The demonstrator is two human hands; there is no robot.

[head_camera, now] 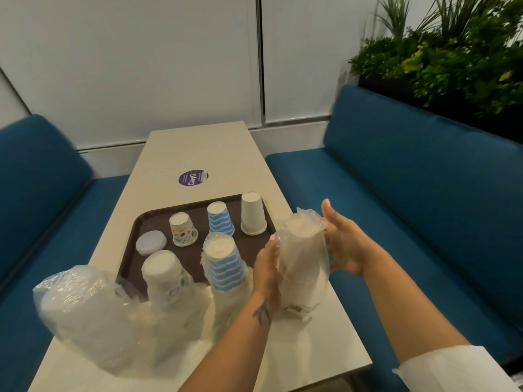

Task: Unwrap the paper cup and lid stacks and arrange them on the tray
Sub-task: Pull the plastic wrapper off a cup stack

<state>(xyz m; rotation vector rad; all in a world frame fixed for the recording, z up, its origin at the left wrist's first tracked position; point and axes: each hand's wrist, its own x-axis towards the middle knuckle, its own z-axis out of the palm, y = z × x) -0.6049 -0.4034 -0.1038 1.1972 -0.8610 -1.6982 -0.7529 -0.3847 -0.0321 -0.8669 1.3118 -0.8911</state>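
A: Status?
B: Wrapped cup stack (302,267) stands on worktop (198,154), just beside tray (128,250). My left hand (266,267) and right hand (345,244) flank it, fingers (328,213) straight, gripping nothing. I'd pinch top film (314,219), peel downward.

Glossy crinkled plastic wrap (302,250); matt tray (133,244)

White cup stack (302,261): plastic-wrapped, upright, beside tray's right edge.
Tray (133,236): brown, bearing three upside-down cups (220,219) and a lid (150,242).
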